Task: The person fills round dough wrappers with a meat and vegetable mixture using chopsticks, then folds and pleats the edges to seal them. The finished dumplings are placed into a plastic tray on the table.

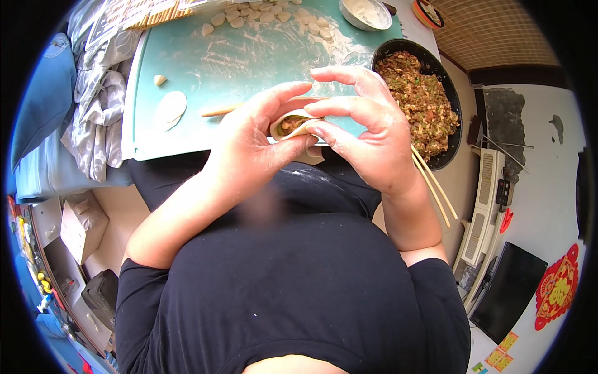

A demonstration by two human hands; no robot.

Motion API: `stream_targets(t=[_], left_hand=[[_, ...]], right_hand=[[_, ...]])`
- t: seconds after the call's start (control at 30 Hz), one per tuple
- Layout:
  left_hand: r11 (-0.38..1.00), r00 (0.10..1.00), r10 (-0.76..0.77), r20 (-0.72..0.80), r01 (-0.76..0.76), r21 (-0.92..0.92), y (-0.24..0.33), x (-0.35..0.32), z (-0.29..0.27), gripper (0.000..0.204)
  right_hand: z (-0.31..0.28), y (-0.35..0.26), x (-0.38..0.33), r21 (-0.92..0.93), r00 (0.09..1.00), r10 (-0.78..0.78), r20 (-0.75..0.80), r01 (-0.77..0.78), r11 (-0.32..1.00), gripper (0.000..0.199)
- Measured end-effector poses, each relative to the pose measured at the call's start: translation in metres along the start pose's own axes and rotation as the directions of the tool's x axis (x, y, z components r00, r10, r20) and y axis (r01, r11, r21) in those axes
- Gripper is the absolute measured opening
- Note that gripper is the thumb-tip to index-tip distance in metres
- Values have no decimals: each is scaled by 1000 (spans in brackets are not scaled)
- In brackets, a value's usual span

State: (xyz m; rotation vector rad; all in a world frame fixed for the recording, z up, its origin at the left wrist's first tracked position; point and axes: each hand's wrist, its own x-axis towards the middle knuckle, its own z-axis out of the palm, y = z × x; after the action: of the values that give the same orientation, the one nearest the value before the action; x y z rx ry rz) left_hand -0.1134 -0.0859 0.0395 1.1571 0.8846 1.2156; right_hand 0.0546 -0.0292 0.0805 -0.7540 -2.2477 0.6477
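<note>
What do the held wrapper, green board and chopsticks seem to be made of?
Wrapper: apparently soft dough, pale and matt, curving in a thin sheet.
Board: probably smooth plastic or silicone, judging by its even green colour.
Chopsticks: likely unpainted wood or bamboo, going by their pale tan; I can't tell which.

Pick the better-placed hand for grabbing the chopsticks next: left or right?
Right, likely: the right hand is nearer the chopsticks; the left hand is farther off. Both hold the dumpling.
</note>
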Motion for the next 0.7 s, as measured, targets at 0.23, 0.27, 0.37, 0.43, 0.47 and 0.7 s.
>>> stream_targets(t=[0.23, 0.27, 0.37, 0.43, 0.47, 0.7], left_hand=[[999, 1000, 19, 14, -19, 36, 1, 1, -1, 51], [999, 1000, 16, 13, -17, 49, -1, 0, -2, 52], [999, 1000, 3, 15, -2, -32, 0, 0, -1, 52], [995, 1000, -9, 8, 9, -96, 0, 0, -1, 52], [993, 1000, -14, -3, 14, -115, -1, -1, -1, 52], [982, 990, -83, -115, 101, 160, -8, 7, -17, 33]], right_hand=[[1, 1, 3, -18, 996, -87, -14, 86, 996, 14], [1, 1, 3, -32, 994, -105, -13, 104, 994, 14], [5, 7, 4, -104, 970, -238, -48, 232, 967, 13], [5, 6, 5, -136, 955, -283, -85, 270, 953, 13], [5, 4, 6, -151, 947, -306, -102, 289, 945, 13], [5, 11, -4, 498, 928, 286, -238, -136, 857, 7]])
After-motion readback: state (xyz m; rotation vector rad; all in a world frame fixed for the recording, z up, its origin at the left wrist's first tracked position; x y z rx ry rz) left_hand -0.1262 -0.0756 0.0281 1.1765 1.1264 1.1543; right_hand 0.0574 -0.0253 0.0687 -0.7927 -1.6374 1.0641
